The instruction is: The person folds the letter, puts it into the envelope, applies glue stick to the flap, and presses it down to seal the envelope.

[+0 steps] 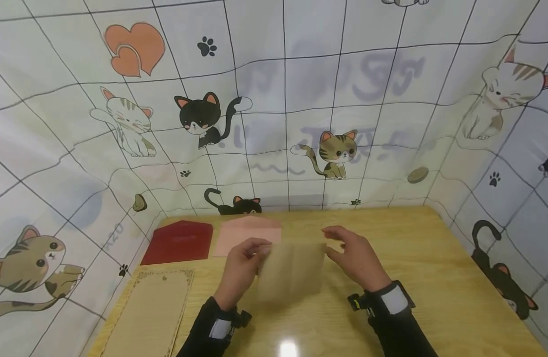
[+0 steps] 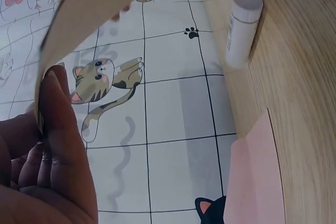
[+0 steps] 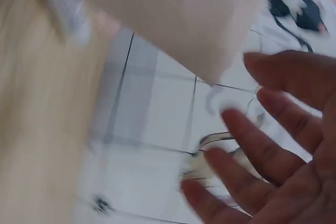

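My left hand (image 1: 241,267) pinches a tan sheet of paper (image 1: 291,272) at its upper left edge, between thumb and fingers. The sheet is held up over the table and shows a vertical crease down its middle. By the sheet's upper right edge, my right hand (image 1: 356,255) has its fingers spread and apart from it. In the right wrist view, a corner of the paper (image 3: 210,51) hangs beside the fingertips (image 3: 254,64), with nothing gripped. From the left wrist view, the paper (image 2: 89,14) curves upward out of the pinch.
A pink envelope (image 1: 251,228) and a red envelope (image 1: 180,240) lie at the back left. Nearer on the left is a letter sheet (image 1: 149,312) with an ornate border. A white capped tube (image 2: 244,30) stands on the wooden table (image 1: 412,277). A cat-print cloth (image 1: 274,124) hangs behind.
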{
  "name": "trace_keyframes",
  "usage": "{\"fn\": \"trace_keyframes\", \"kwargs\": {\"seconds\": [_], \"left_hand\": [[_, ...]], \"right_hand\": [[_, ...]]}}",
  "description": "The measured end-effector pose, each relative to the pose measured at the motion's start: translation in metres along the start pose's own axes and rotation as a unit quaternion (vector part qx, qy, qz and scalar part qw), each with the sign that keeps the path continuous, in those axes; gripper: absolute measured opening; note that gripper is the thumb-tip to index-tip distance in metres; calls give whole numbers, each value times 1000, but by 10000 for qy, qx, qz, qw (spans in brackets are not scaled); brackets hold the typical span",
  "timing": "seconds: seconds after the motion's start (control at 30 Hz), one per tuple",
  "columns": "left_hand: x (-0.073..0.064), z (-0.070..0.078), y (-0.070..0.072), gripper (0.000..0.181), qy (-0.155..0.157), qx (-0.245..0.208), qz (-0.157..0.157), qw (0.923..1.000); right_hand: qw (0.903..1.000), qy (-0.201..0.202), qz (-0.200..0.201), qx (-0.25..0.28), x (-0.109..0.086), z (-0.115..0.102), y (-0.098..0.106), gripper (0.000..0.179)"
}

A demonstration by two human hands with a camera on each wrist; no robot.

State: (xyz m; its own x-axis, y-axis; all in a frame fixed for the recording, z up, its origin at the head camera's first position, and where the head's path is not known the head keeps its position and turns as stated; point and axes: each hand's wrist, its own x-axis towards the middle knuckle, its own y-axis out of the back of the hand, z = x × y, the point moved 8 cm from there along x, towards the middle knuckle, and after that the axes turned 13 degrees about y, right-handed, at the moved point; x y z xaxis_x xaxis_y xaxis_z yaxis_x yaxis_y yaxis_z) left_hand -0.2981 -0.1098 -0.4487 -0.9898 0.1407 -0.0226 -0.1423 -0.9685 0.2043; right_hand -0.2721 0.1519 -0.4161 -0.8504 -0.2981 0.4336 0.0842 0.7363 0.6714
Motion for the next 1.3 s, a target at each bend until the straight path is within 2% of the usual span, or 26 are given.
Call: {"fn": "trace_keyframes", "kwargs": {"seconds": [0.07,0.1,0.23,0.33,0.4,0.5,0.57,0.73,0.83,1.03,1.2,1.3], "left_hand": [[-3,2,-5,12,-186,50,-64,9998],[-5,4,-7,12,-284,70,-88,9995],[-12,14,-17,9,-621,176,-167,9978],[-17,20,-24,8,-762,334,-240,9962],[-19,21,-27,7,-809,481,-263,9952],[-23,26,-28,8,-1010,811,-202,9914],[-26,31,-27,9,-1263,1207,-65,9846],[-33,47,-23,13,-2041,2178,458,9533],[-33,50,-15,12,-2192,2315,752,9448],[-26,47,9,10,-2042,2299,1335,9422],[-20,45,22,9,-1853,2318,1520,9428],[-18,43,27,8,-1662,2231,1552,9479]], "right_hand": [[9949,403,43,-919,1,-18,-3,49],[9919,612,11,-1115,2,-27,-8,52],[9818,1472,-76,-1194,7,-58,-32,48],[9743,1845,1,-1292,7,-73,-44,32],[9714,1923,106,-1391,6,-79,-47,22],[9718,1853,186,-1446,4,-83,-48,15],[9714,1803,177,-1533,3,-83,-48,12],[9695,1773,89,-1690,5,-80,-46,11],[9714,1707,88,-1647,6,-78,-42,12],[9796,1226,-103,-1592,7,-64,-31,14],[9789,954,-382,-1768,5,-54,-23,16],[9772,927,-421,-1862,5,-49,-19,17]]}}
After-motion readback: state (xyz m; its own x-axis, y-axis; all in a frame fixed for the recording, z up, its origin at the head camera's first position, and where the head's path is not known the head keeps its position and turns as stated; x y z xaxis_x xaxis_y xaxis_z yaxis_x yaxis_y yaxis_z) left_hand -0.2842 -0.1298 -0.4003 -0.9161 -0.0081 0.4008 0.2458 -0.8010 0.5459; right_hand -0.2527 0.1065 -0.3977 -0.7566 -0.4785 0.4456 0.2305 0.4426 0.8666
